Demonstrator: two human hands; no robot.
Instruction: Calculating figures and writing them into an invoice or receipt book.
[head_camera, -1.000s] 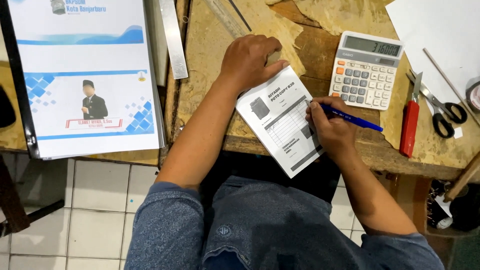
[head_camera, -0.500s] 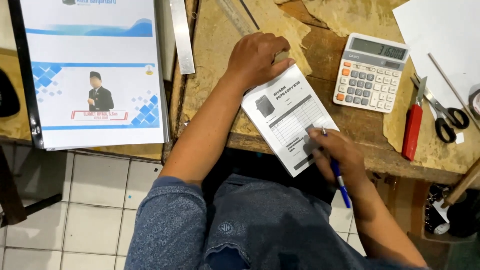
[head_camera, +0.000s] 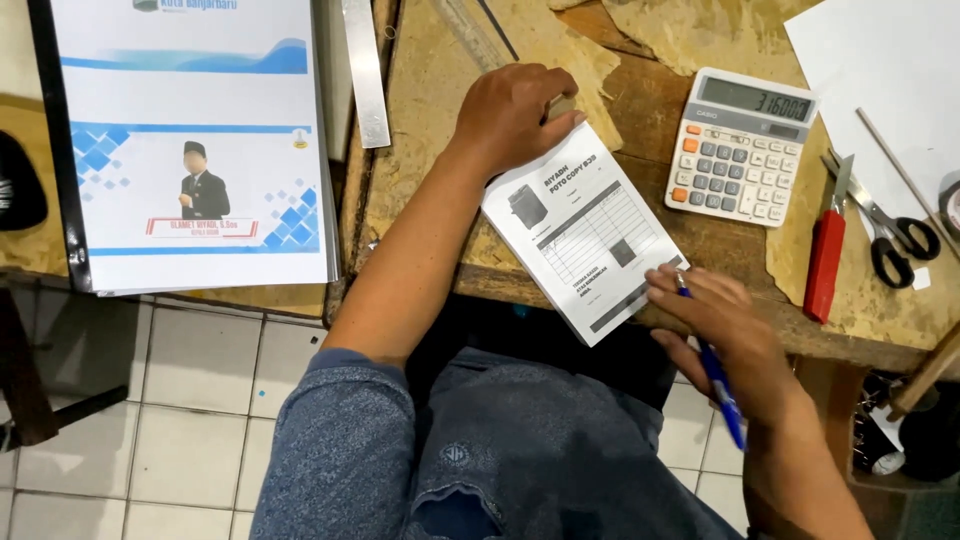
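Observation:
My left hand (head_camera: 515, 110) presses flat on the top corner of a small white receipt pad (head_camera: 580, 235) that lies tilted on the worn wooden table (head_camera: 430, 120). My right hand (head_camera: 725, 335) rests at the pad's lower right corner and grips a blue pen (head_camera: 718, 385), whose barrel points down toward my lap. The pad's printed form has a grid of lines and a small dark picture. Just right of the pad sits a grey calculator (head_camera: 742, 145).
A red-handled cutter (head_camera: 828, 255) and black-handled scissors (head_camera: 895, 235) lie right of the calculator. White paper sheets (head_camera: 890, 70) cover the far right. A stack of printed covers (head_camera: 195, 140) and a metal ruler (head_camera: 365, 70) lie to the left. Tiled floor (head_camera: 170, 400) shows below.
My right hand has come down from the middle of the pad to its lower right corner. The pen has swung from pointing right to pointing down. The left hand stays in place.

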